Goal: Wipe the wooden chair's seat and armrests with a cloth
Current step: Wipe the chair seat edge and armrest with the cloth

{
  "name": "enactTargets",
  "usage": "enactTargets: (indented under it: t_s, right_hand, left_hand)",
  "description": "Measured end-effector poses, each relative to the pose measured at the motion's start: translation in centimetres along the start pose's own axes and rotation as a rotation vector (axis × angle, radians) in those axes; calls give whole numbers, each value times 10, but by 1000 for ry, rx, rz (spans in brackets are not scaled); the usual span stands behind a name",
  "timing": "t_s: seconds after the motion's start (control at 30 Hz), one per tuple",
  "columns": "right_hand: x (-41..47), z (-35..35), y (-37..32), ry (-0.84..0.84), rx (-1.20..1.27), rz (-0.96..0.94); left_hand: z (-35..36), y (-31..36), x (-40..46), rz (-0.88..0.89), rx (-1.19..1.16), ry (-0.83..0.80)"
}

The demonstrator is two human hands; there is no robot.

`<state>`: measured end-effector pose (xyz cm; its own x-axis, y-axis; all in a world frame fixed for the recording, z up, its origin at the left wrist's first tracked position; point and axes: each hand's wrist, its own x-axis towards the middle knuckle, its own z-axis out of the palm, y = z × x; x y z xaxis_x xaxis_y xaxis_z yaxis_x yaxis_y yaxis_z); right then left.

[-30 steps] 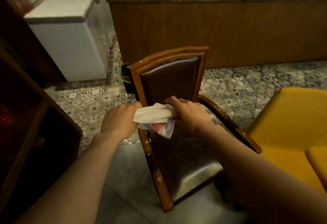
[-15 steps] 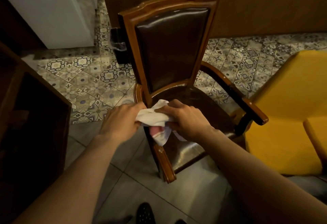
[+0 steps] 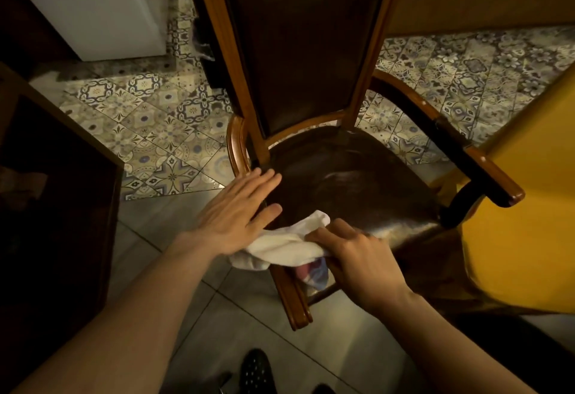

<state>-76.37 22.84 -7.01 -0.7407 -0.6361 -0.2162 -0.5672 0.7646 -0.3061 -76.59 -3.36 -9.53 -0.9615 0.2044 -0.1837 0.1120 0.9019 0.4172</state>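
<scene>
Right hand (image 3: 357, 260) clamps cloth (image 3: 280, 246) at seat (image 3: 348, 188) front | left hand (image 3: 239, 213) flat, fingers spread | best: firm overlapping strokes, then armrests (image 3: 473, 157)

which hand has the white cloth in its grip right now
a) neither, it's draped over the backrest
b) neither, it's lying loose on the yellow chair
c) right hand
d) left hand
c: the right hand is closed on the white cloth at the front left corner of the wooden chair's seat, while the left hand lies flat and open beside it.
</scene>
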Motion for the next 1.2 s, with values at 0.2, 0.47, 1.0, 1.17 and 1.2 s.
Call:
enactTargets:
  t_s: [0.2,0.47,1.0,1.17,1.2]
  right_hand:
    - [-1,42,-8,-17,-30,3]
    - [17,72,-40,-11,48,-149]
    - [-1,89,-56,-104,-85,-86]
    - [-21,86,-56,-140,-102,-87]
    - [-26,87,-56,-151,-107,-94]
  left_hand:
    - [47,-21,14,80,180,-145]
    - [59,-30,5,166,108,-35]
    - [75,-42,7,165,164,-7]
    - [76,-35,6,133,165,-17]
    - [76,-33,6,127,164,-16]
